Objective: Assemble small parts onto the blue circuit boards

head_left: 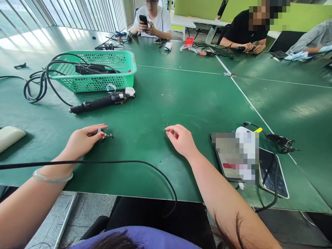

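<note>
My left hand (82, 140) rests low over the green table, thumb and fingers closed around a small grey block (99, 130). Several tiny metal pieces (107, 136), too small to name, lie at its thumb tip. Nothing can be seen in my right hand (181, 139), which hovers near the middle of the table with loosely curled fingers and the thumb slightly apart. Beyond the left hand lies a black electric screwdriver (102, 101) on its side, its cord running to the left.
A green plastic basket (95, 83) holds black cables and a dark device. Phones (273, 171) lie to the right beside a black cable bundle (282, 143). A black cord (114, 162) crosses before my left forearm. Several people sit across the table (197, 93); one holds a phone (143, 19).
</note>
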A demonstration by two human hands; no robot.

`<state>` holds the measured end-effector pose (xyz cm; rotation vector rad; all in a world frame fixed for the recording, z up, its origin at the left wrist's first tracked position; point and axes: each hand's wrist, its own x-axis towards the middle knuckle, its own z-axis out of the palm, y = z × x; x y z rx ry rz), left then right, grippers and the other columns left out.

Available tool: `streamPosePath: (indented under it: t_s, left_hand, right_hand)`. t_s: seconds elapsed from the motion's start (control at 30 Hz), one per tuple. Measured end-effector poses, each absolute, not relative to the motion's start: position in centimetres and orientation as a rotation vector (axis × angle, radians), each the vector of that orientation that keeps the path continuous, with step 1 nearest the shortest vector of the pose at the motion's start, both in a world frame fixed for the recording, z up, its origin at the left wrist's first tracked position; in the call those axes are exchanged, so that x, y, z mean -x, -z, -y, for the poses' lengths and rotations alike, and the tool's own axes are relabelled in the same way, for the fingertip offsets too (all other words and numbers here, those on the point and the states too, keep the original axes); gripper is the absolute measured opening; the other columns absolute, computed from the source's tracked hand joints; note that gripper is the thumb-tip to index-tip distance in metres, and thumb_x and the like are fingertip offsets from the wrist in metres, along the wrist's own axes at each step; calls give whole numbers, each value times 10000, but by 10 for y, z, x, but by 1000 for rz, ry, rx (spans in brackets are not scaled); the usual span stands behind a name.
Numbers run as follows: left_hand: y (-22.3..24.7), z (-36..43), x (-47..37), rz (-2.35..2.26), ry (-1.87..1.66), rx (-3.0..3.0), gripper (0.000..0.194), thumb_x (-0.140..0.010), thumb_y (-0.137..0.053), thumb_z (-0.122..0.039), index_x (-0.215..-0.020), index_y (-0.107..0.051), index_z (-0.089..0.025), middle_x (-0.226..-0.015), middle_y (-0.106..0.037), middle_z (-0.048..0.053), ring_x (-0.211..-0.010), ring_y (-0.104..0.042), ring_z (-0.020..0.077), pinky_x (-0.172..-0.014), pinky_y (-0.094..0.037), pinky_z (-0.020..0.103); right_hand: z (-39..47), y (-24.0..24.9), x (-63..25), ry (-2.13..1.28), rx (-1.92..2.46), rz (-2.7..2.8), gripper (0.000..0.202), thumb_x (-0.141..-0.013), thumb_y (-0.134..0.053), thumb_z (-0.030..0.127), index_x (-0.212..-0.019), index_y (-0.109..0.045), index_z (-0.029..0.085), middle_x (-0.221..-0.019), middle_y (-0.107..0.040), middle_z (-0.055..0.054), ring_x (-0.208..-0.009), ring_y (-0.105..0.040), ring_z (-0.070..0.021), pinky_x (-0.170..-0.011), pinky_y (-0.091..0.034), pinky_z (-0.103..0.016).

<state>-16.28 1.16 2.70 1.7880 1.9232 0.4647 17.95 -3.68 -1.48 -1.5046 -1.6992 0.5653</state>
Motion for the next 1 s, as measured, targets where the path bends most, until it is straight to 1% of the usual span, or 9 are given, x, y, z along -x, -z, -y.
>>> streamPosePath:
  t_s: [0.07, 0.17, 0.27, 0.4, 0.6, 0.67, 0.77, 0.83, 1.0]
  left_hand:
    - [-27, -10, 151, -1838, -523, -1781, 431, -849, -523, -403, -1194, -682, -198, -1341, -640, 41, -1176, -620, 268, -1080, -433, 421]
    - [-20, -5, 120, -1639, -525, -1953, 380, -840, -537, -400, -1093, -724, -186, -1375, -618, 63, -1403, -436, 276, -1198, -290, 437]
    - [-15, 5, 74, -1374, -504, -1961, 348, -844, -549, -388, -1074, -729, -198, -1370, -622, 68, -1403, -440, 258, -1186, -308, 438]
    - [-18, 11, 14, -1088, -596, -1764, 305, -863, -562, -351, -1050, -738, -187, -1379, -612, 90, -1266, -567, 243, -1096, -402, 387]
    - [-25, -4, -8, -1043, -938, -1417, 414, -873, -596, -497, -1095, -740, -178, -1169, -709, 76, -1073, -597, 190, -973, -422, 304]
    - [-21, -9, -2, -1038, -957, -1340, 434, -873, -603, -502, -1125, -733, -174, -964, -704, 51, -856, -563, 135, -835, -428, 269]
    - [-13, -10, 5, -987, -871, -1196, 444, -876, -621, -461, -1204, -702, -173, -710, -533, -16, -639, -398, 81, -653, -362, 237]
    - [-10, -7, 5, -959, -829, -1096, 456, -879, -634, -402, -1271, -662, -170, -714, -483, -26, -617, -367, 67, -614, -336, 226]
    - [-8, -2, 2, -972, -761, -955, 398, -899, -625, -321, -1257, -671, -152, -811, -573, 18, -621, -422, 49, -612, -366, 215]
  right_hand:
    - [37, 15, -179, -580, 1506, 1695, 181, -888, -565, 274, -972, -707, 199, -853, -634, -17, -561, -465, -92, -607, -429, -273]
    - [36, 15, -178, -593, 1493, 1694, 190, -886, -567, 285, -975, -710, 196, -845, -631, -18, -564, -469, -96, -611, -432, -276]
    - [37, 15, -178, -598, 1500, 1698, 203, -885, -561, 297, -975, -714, 198, -830, -630, -18, -577, -480, -106, -625, -437, -285]
    - [36, 15, -183, -598, 1537, 1694, 221, -877, -565, 320, -980, -722, 202, -820, -646, -22, -624, -515, -130, -657, -445, -299]
    - [35, 16, -193, -678, 1617, 1766, 206, -876, -556, 257, -978, -730, 214, -843, -662, -19, -676, -546, -138, -700, -457, -311]
    - [35, 14, -194, -686, 1629, 1825, 208, -859, -582, 213, -1004, -731, 212, -868, -652, -18, -658, -526, -127, -696, -456, -309]
    - [36, 10, -192, -702, 1664, 1897, 239, -819, -655, 191, -1044, -733, 218, -926, -643, -21, -648, -505, -116, -687, -454, -305]
    - [37, 8, -190, -706, 1681, 1920, 220, -810, -677, 190, -1017, -738, 230, -956, -642, -21, -668, -511, -117, -688, -450, -302]
    - [37, 7, -187, -685, 1666, 1971, 107, -831, -627, 149, -763, -687, 206, -857, -647, -15, -739, -547, -138, -709, -434, -299]
